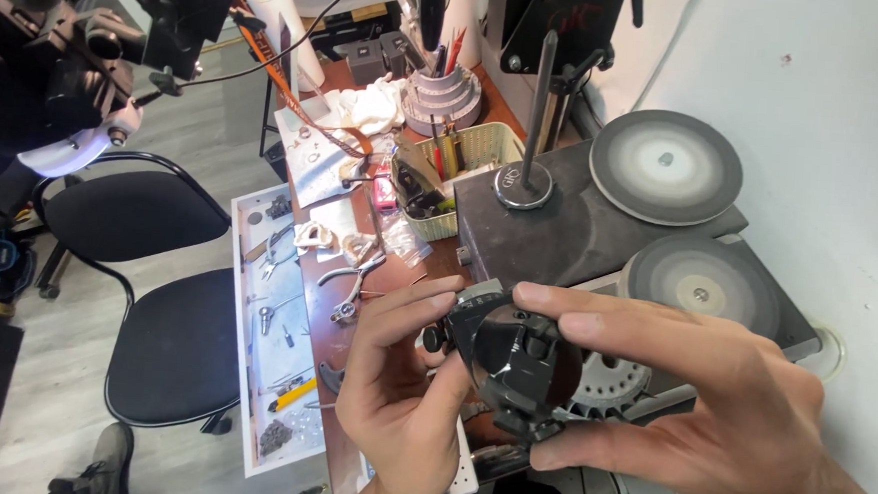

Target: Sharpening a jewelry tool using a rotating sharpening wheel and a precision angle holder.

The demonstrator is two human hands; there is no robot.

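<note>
My right hand (pixel 711 407) grips a black metal ball-shaped vise (pixel 513 356) from the right, fingers over its top and thumb under it. From the left, my left hand (pixel 402 375) touches it, fingertips on the vise's upper edge near a small black knob (pixel 433 338). The vise is held up in front of me above the workbench (pixel 338 357). Its underside is hidden by my hands.
Two round grinding discs (pixel 666 166) (pixel 702 283) sit on a dark machine at right. A green basket of tools (pixel 484 144), pliers (pixel 352 288) and small parts lie on the bench and a white tray (pixel 274 339). A black chair (pixel 168 353) stands at left.
</note>
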